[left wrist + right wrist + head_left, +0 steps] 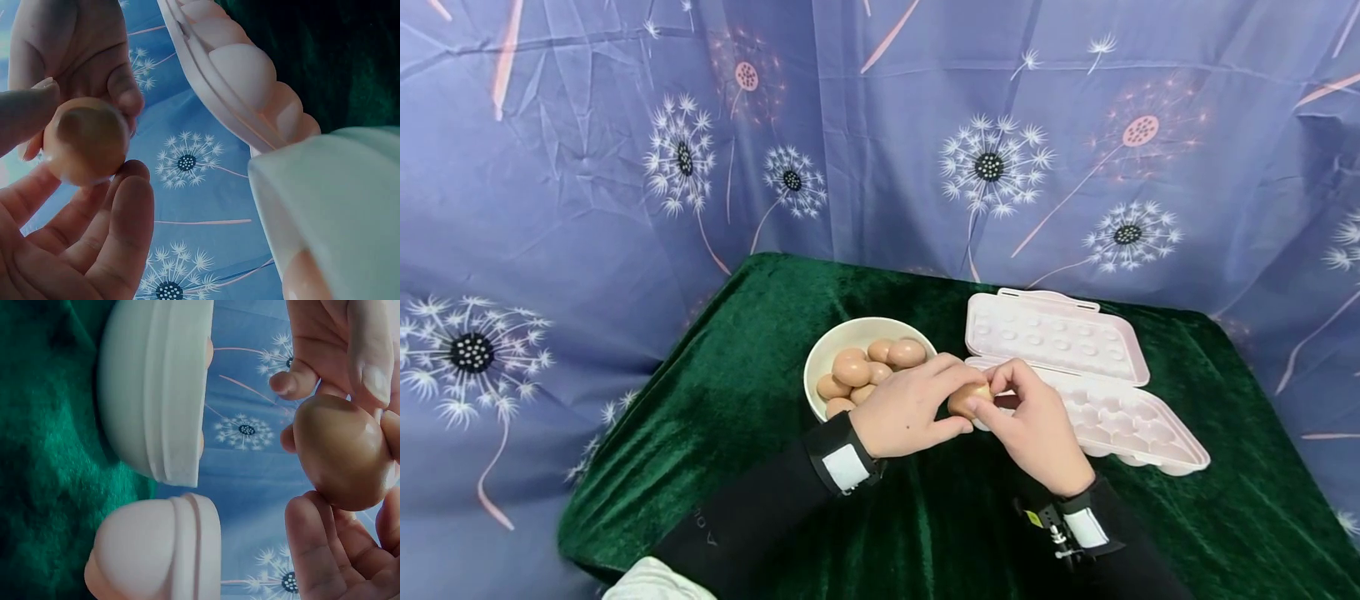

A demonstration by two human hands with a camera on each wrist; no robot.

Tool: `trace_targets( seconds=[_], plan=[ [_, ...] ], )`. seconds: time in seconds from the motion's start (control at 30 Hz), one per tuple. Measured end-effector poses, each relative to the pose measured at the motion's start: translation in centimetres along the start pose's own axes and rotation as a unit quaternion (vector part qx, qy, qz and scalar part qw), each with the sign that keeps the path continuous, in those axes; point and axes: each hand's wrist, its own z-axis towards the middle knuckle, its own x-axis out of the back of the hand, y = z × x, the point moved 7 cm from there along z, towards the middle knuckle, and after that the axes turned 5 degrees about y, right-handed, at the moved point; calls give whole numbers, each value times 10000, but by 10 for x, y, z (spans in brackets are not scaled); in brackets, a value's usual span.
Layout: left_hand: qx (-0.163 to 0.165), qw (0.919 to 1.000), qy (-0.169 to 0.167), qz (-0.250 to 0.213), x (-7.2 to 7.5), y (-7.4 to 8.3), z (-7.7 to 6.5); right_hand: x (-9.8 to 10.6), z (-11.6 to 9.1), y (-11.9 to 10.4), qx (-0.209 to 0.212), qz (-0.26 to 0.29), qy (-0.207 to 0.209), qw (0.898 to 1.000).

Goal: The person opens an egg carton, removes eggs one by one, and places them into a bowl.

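Observation:
One brown egg (967, 400) is between the two hands, in front of the bowl and the carton. My right hand (1037, 425) pinches it with thumb and fingers. From the other side my left hand (910, 404) holds it, fingers curved round its far side. In the left wrist view the egg (87, 144) has fingertips close all round it. The right wrist view shows the same egg (340, 453) lying on its side, smooth and whole. Just left of it, a cream bowl (811, 375) of brown eggs (852, 367) is partly covered by my left hand.
A pale pink egg carton (1056, 337) lies open at the right, lid folded back, with the visible cups (1120, 417) bare. My right hand covers its near left end. Dark green velvet cloth (715, 375) covers the table; a patterned blue curtain (880, 125) hangs behind.

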Motion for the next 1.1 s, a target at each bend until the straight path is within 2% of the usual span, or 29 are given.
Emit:
trace_targets(
  seconds=[0.23, 0.4, 0.53, 0.67, 0.8, 0.93, 1.1],
  plan=[
    [44, 9998, 70, 195, -2, 0, -3, -5, -2, -4, -119, 273, -93, 9995],
    [-21, 9997, -69, 247, -1, -1, -5, -11, -4, 3, -63, 465, -311, 9984],
    [-21, 9985, -210, 497, 2, -4, -6, -10, -5, -1, 191, 300, -313, 9989],
    [144, 9979, -253, 575, 4, -7, -6, -10, -5, -3, 358, 191, -313, 9987],
    [283, 9979, -268, 526, 5, -9, -7, -12, -7, -2, 386, 118, -418, 9983],
    [276, 9975, -283, 587, 6, -10, -7, -13, -8, 0, 389, 19, -501, 9980],
    [406, 9957, -473, 683, 12, -18, -9, -9, -11, 6, 228, -166, -586, 9979]
  ],
)
